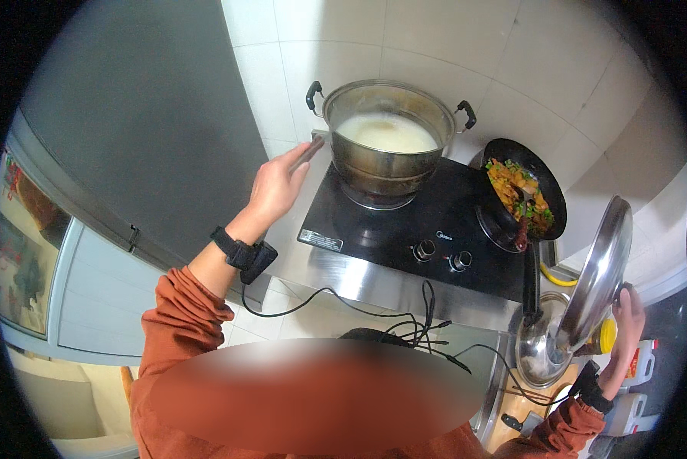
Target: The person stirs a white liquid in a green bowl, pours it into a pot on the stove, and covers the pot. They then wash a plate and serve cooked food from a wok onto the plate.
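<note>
My left hand (279, 179) grips a brown handle (307, 154) beside the left wall of a large two-handled metal pot (385, 175); what the handle belongs to cannot be made out. Cloudy whitish liquid (386, 132) partly fills the pot, which sits on the left burner of a black gas stove (372, 229). At the far right, my right hand (629, 312) has hold of the knob of a big metal lid (599, 269). That lid is tilted nearly on edge. Below and behind it lies another shiny metal lid or bowl (536, 344), partly covered by it.
A black wok (558, 206) of cooked orange and green food, with a spoon in it, stands on the right burner, its handle jutting forward. A cleaver (530, 423) lies on a wooden board (501, 439). Plastic jugs (642, 364) stand right; cables (343, 301) hang in front.
</note>
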`<state>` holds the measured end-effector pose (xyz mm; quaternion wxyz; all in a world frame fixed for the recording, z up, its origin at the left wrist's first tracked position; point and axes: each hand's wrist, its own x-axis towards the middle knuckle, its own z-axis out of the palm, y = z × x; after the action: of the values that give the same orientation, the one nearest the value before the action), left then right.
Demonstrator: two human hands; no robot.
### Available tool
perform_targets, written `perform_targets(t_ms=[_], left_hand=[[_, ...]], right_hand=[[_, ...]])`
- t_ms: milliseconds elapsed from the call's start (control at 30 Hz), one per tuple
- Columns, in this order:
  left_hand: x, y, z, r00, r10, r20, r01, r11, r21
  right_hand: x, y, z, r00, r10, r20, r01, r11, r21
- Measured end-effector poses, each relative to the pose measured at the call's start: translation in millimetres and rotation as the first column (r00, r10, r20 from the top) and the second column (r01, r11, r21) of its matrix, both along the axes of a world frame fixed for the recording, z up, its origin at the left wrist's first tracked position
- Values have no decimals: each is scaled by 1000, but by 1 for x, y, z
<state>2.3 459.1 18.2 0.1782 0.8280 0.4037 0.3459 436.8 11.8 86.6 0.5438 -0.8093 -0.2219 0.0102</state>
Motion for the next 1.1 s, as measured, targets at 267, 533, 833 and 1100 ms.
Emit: perform_targets(t_ms=[267,533,833,1100], left_hand=[[-14,6,-9,994,-20,103,24,999,-46],[-29,8,18,954,-20,298,127,930,-344],[-17,17,19,988,-118,-102,120,993,13],[-14,20,10,978,-208,7,208,974,-92]], right_hand=[[-6,37,34,980,200,-2,-199,978,63],[-20,99,76,901,434,-2,-434,901,14],[-46,182,95,816,578,-9,-574,813,92],[-80,270,98,791,607,77,-605,795,-49]])
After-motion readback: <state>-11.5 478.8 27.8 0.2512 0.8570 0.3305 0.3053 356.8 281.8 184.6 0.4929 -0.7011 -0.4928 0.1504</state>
